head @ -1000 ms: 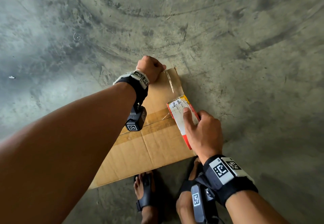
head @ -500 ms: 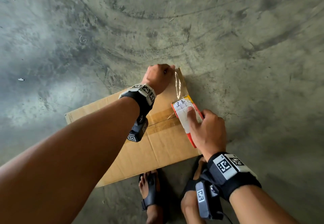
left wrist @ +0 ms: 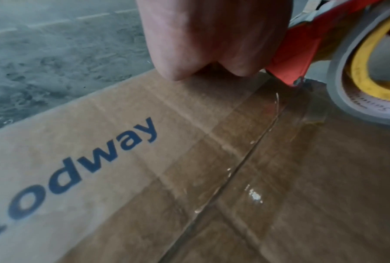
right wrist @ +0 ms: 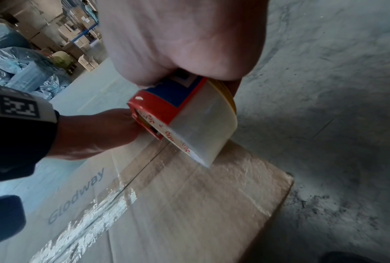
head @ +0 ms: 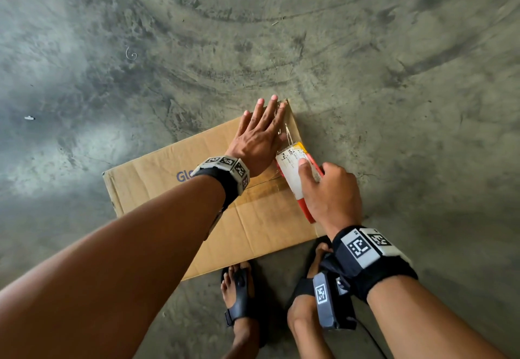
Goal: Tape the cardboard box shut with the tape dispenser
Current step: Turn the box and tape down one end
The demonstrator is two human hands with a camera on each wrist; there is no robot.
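Note:
A brown cardboard box (head: 157, 184) printed "Glodway" lies flat on the concrete floor, its centre seam (left wrist: 234, 172) under clear tape. My left hand (head: 260, 130) lies flat with straight fingers on the box's far right corner, pressing a clear strip of tape (head: 287, 130) down. My right hand (head: 329, 192) grips the red tape dispenser (head: 295, 173) on the box's right edge, forefinger laid on its white label. In the right wrist view the dispenser (right wrist: 167, 110) and its tape roll (right wrist: 207, 128) touch the box top (right wrist: 212, 195). The roll's yellow core (left wrist: 365, 58) shows in the left wrist view.
Bare grey concrete floor (head: 394, 77) surrounds the box. My sandalled feet (head: 239, 296) stand at the box's near edge. Far off in the right wrist view are stacked cartons (right wrist: 77, 35) and wrapped bundles (right wrist: 16, 64).
My left hand, fisted at the box's far corner before, has opened flat onto the tape there. The right hand and dispenser stay at the box's right edge.

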